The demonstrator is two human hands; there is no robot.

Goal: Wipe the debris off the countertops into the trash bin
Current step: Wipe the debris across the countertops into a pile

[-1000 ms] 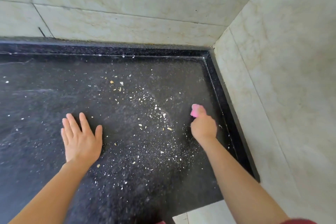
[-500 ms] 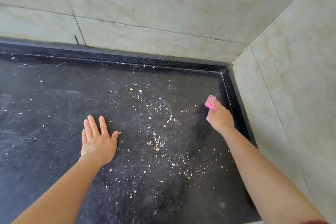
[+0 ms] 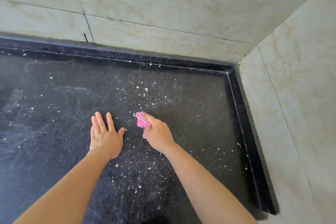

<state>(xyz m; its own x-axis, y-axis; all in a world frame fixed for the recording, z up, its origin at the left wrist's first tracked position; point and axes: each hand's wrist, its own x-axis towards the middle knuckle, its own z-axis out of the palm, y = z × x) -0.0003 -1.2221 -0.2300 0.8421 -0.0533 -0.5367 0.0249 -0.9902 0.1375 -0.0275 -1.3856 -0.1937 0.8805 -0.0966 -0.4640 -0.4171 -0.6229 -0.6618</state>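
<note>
Black speckled countertop [image 3: 190,114] is bounded by pale marble wall tiles [image 3: 163,5] at the back and right. Pale debris [image 3: 141,174] is scattered across it. The left hand [image 3: 105,136] is pressed flat, fingers spread; just beside it, a pink cloth [image 3: 141,121] is gripped in the right hand [image 3: 159,135] against the surface.

A single head-worn view is given, aimed forward and steeply down from above onto the black speckled stone countertop [image 3: 54,123], close enough that both forearms fill the lower frame. The corner of the pale marble-tiled walls [image 3: 181,5] is taken in at upper right.
</note>
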